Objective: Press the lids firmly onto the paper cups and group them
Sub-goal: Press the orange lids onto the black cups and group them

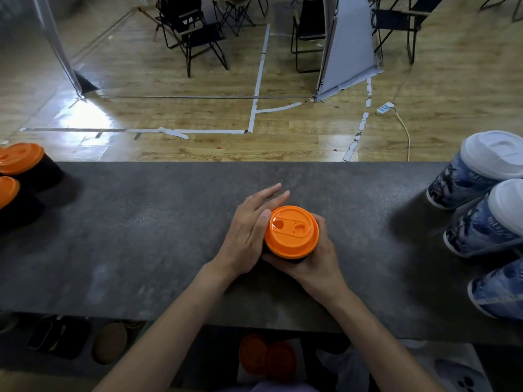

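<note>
On counter (141, 236): right hand (317, 267) grips lidded cup (291, 232), left hand (249, 233) touches it.

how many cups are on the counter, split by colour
orange-lidded black cups: 3
blue patterned cups: 3
total: 6

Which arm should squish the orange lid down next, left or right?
Left. The left grip is free, with fingers straight and thumb touching the orange lid. The right grip is busy: its fingers curl round the cup under the lid, probably steadying it.
</note>
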Action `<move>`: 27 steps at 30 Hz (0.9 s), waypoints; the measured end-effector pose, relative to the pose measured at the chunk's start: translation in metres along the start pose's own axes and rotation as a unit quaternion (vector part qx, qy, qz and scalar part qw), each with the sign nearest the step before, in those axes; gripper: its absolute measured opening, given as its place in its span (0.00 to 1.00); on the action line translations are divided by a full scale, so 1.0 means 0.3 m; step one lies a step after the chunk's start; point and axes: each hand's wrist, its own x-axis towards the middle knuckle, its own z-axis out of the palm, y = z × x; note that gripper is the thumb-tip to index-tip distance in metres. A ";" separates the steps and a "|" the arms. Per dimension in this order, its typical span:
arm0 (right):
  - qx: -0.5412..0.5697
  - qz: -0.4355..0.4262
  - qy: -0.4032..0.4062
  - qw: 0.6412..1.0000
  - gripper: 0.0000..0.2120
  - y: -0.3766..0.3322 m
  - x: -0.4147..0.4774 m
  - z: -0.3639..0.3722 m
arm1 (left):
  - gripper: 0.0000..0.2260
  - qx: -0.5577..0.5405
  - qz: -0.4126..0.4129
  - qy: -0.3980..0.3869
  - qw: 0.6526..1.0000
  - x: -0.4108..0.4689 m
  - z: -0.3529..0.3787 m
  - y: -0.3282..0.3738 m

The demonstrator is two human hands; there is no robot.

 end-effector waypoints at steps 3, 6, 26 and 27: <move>-0.007 0.000 -0.012 1.000 0.40 0.010 -0.001 -0.007 | 0.22 -0.015 0.006 -0.011 1.000 -0.002 0.001 0.002; 0.000 -0.017 -0.015 1.000 0.39 0.008 0.005 -0.023 | 0.23 -0.065 -0.010 -0.001 0.998 -0.028 0.024 0.004; 0.031 0.004 -0.020 0.999 0.41 0.020 -0.006 -0.029 | 0.21 -0.107 -0.033 -0.010 0.994 -0.009 0.040 0.040; 0.031 0.002 -0.024 0.999 0.42 0.023 -0.004 -0.032 | 0.22 -0.117 -0.041 -0.009 0.992 -0.016 0.046 0.037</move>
